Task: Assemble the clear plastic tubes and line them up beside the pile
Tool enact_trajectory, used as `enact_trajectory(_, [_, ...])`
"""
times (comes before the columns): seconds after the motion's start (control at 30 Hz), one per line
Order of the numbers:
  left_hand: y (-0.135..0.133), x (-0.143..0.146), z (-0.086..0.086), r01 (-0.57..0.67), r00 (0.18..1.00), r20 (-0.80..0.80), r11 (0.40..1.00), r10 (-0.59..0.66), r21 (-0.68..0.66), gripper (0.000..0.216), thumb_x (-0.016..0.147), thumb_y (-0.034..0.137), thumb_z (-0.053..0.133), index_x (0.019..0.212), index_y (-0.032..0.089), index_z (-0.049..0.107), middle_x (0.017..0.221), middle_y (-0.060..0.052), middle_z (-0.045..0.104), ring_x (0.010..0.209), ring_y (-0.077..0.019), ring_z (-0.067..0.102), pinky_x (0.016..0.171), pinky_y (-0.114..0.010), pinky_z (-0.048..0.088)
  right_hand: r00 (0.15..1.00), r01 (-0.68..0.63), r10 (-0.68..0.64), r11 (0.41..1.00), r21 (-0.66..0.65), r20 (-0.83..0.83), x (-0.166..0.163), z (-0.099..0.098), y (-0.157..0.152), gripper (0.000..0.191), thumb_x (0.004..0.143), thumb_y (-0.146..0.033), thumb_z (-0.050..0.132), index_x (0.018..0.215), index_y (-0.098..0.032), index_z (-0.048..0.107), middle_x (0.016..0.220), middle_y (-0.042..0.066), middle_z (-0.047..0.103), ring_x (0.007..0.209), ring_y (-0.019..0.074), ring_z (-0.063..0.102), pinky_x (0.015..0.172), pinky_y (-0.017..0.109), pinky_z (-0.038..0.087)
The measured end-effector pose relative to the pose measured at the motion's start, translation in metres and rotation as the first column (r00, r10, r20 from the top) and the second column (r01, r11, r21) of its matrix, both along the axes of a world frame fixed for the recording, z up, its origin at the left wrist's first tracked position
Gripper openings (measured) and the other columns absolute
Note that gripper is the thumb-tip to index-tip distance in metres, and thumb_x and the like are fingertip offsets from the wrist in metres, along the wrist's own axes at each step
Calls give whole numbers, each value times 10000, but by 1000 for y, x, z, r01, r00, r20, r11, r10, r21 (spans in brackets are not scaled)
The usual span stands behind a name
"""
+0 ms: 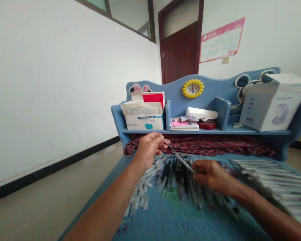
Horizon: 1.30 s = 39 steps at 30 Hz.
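Observation:
Between my two hands a slim pen-like piece slants down to the right. My left hand [152, 147] pinches its thin, dark upper end, a narrow rod [171, 147]. The fingers of my right hand [208, 174] close on the thicker lower end, a clear tube [187, 165]. I cannot tell whether the rod sits inside the tube. Beneath the hands lie several loose black sticks [167, 174] and a spread of short translucent pieces [140, 197]. By my right forearm is a stack of long clear tubes [278, 184], somewhat blurred.
Behind the blue table [165, 221] rises a shelf [230, 132] with a mask box [145, 120], papers [184, 125], a red round tin [207, 125] and a large white box [271, 103]. Checked cloth [203, 144] lies under it. A white wall [52, 83] stands left.

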<state>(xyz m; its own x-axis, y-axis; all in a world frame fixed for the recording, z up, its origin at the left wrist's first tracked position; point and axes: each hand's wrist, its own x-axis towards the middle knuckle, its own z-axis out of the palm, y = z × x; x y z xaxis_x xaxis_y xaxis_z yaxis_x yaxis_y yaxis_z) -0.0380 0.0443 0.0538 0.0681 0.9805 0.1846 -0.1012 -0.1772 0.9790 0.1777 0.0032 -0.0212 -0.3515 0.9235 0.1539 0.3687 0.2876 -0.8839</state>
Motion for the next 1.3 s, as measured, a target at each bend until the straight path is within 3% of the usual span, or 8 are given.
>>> enact_trajectory(0.07, [0,-2,3,-3,996,93,1000,4,-11,115,729,224,585,771,143,514,786,-76,693,503,-83,590,372,-127,364,997,-35,34,999,12,76,1,3,-2,89,705,-154,508,714,-198,585,572,-44,573,500,100,484,439,192,307])
enact_trajectory(0.2, [-2,-3,10,-85,976,205,994,71,61,95,749,180,571,786,135,496,757,-76,684,559,-124,643,390,-146,413,990,17,-29,995,93,138,2,12,-3,111,742,-229,516,669,-184,588,554,-39,527,519,103,462,470,205,314])
enact_trajectory(0.33, [-6,-2,15,-137,970,219,984,110,115,82,751,166,567,777,125,500,699,-62,670,545,-127,641,389,-149,426,985,29,-49,992,121,164,6,15,-1,196,763,-294,510,657,-183,632,549,-32,523,531,116,473,491,221,325])
enact_trajectory(0.63, [-10,-8,26,-248,942,273,952,195,177,114,724,188,588,776,127,507,658,-39,660,496,-105,609,404,-157,430,966,95,-159,951,295,204,22,13,9,150,734,-280,569,679,-218,694,667,8,628,663,175,577,611,265,398])
enact_trajectory(1.3, [-11,-8,25,-223,955,242,953,171,207,128,714,203,596,774,130,509,662,-43,658,492,-108,601,403,-167,428,939,-11,-98,949,315,328,11,17,-1,181,796,-300,532,681,-217,645,687,3,584,694,156,560,628,257,368])
